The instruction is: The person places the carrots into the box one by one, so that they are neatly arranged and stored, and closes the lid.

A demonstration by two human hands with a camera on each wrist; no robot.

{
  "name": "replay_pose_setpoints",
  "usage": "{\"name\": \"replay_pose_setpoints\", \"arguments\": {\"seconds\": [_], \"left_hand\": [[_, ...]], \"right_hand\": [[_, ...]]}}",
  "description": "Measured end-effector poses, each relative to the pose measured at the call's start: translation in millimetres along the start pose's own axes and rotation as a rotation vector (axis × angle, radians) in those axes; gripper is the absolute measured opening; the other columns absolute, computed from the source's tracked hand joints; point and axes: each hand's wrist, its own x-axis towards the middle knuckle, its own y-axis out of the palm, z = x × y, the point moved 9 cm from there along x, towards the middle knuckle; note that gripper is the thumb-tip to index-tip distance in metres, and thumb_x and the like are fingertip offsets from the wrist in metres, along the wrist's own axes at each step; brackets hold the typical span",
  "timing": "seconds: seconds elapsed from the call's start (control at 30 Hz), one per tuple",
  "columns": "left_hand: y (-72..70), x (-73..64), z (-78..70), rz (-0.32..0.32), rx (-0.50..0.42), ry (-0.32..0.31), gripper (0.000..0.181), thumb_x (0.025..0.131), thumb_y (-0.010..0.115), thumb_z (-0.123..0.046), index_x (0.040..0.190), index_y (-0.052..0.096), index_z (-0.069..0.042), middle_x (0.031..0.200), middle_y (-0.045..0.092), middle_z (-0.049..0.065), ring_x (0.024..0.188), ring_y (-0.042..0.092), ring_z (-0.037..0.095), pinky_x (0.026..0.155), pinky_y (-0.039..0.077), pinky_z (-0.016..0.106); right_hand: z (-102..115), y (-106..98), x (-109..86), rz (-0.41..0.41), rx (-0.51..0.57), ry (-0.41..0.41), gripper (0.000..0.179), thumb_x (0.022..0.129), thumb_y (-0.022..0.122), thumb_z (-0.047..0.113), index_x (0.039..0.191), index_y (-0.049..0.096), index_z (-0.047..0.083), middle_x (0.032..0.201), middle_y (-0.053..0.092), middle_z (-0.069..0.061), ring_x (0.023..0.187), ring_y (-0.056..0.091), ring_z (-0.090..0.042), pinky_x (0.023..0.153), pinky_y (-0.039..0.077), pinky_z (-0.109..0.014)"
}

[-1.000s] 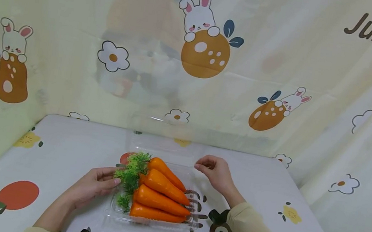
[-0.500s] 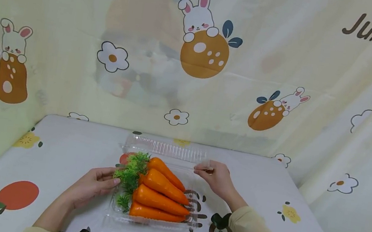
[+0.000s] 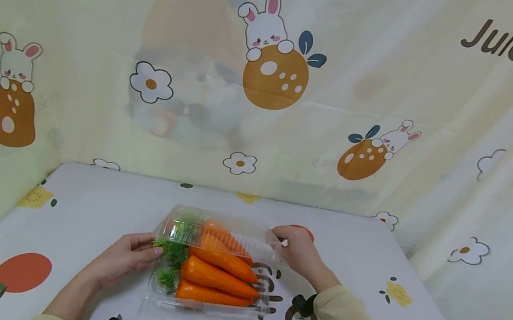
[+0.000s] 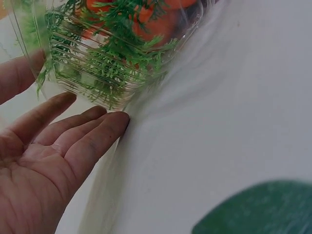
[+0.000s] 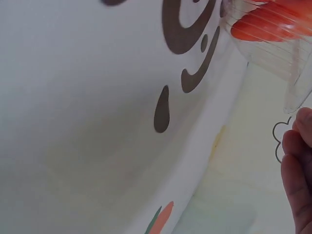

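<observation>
Several orange carrots (image 3: 220,277) with green leafy tops (image 3: 167,280) lie side by side in a clear plastic box (image 3: 206,306) on the table. Its hinged clear lid (image 3: 247,227) tilts over the far part of the carrots, leaving the near part uncovered. At the box's left side, my left hand (image 3: 131,256) rests with loosely extended fingers by the leaves; the left wrist view shows its fingertips (image 4: 119,119) against the ribbed wall. My right hand (image 3: 298,249) pinches the lid's right edge, and in the right wrist view its fingers (image 5: 297,161) are partly cut off.
A printed cloth covers the table (image 3: 98,203), with fruit and flower drawings on it. Behind and beside it hangs a pale curtain (image 3: 184,117) with rabbit prints. Dark straps (image 3: 305,304) sit at both wrists.
The lid has swung from standing up at the back to leaning forward over the carrots. My right hand has taken its right edge and moved slightly with it. The left hand stays put.
</observation>
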Motion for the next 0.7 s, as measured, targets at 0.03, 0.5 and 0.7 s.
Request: {"name": "replay_pose_setpoints", "arguments": {"seconds": [0.03, 0.5, 0.7], "left_hand": [[-0.5, -0.1, 0.3, -0.002, 0.002, 0.0, 0.062, 0.103, 0.06, -0.018, 0.148, 0.036, 0.017, 0.144, 0.054, 0.032, 0.121, 0.065, 0.018, 0.1, 0.057, 0.03], [-9.0, -20.2, -11.9, -0.036, 0.071, -0.029, 0.057, 0.106, 0.053, -0.018, 0.149, 0.037, 0.016, 0.149, 0.05, 0.033, 0.134, 0.056, 0.04, 0.106, 0.054, 0.047], [-17.1, -36.8, -34.9, -0.08, 0.064, -0.068, 0.058, 0.109, 0.05, -0.021, 0.153, 0.033, 0.011, 0.153, 0.044, 0.033, 0.139, 0.05, 0.042, 0.105, 0.055, 0.045]], "right_hand": [[2.5, 0.5, 0.1, 0.005, -0.022, -0.024, 0.022, 0.081, 0.073, -0.01, 0.081, 0.073, 0.013, 0.081, 0.076, 0.001, 0.075, 0.071, -0.015, 0.071, 0.063, -0.035], [24.5, 7.9, 1.5, -0.004, -0.217, -0.253, 0.016, 0.079, 0.084, 0.0, 0.09, 0.076, 0.008, 0.088, 0.078, -0.004, 0.081, 0.073, -0.021, 0.078, 0.064, -0.034], [23.6, 4.8, -1.7, -0.028, -0.215, -0.286, 0.02, 0.076, 0.086, -0.003, 0.087, 0.073, 0.008, 0.087, 0.078, -0.003, 0.082, 0.073, -0.021, 0.077, 0.064, -0.035]]}}
